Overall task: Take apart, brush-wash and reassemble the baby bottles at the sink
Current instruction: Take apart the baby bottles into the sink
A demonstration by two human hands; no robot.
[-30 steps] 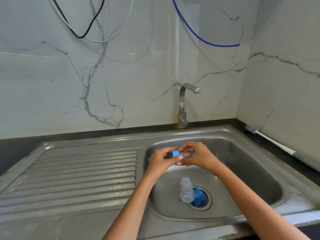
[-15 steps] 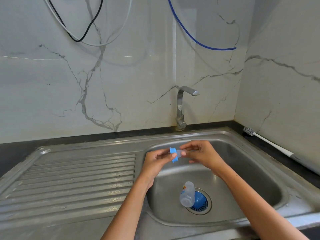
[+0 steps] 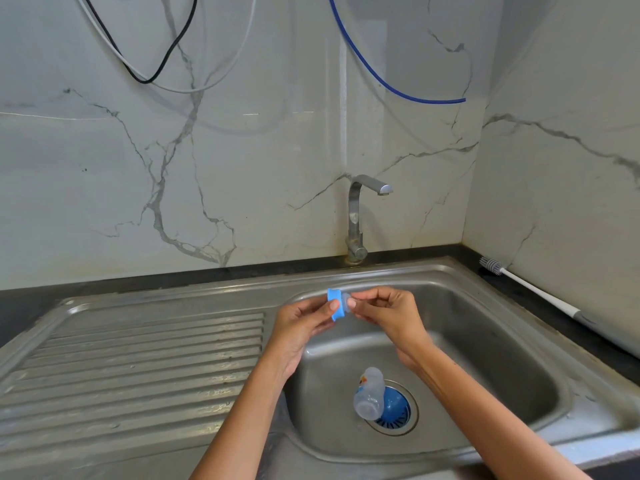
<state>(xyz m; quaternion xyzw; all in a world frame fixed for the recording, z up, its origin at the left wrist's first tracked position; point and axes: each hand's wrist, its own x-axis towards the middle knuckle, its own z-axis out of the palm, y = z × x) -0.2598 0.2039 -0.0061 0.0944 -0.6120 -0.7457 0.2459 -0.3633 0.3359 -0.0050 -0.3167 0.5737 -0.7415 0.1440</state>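
Bottle ring (image 3: 335,304) pinched in left hand (image 3: 300,325); right hand (image 3: 388,315) apparently pinching teat (image 3: 346,299).

Bottle (image 3: 370,393) lies in sink (image 3: 485,341) on drain (image 3: 394,408). Drainboard (image 3: 138,362) left of basin, tap (image 3: 356,220) behind, brush (image 3: 530,285) on counter right.

No readable text — bottle (image 3: 370,393) print (small, colourful) too blurred.

White veined marble walls (image 3: 242,168) meet in a corner above a dark, possibly stone, countertop (image 3: 138,282).
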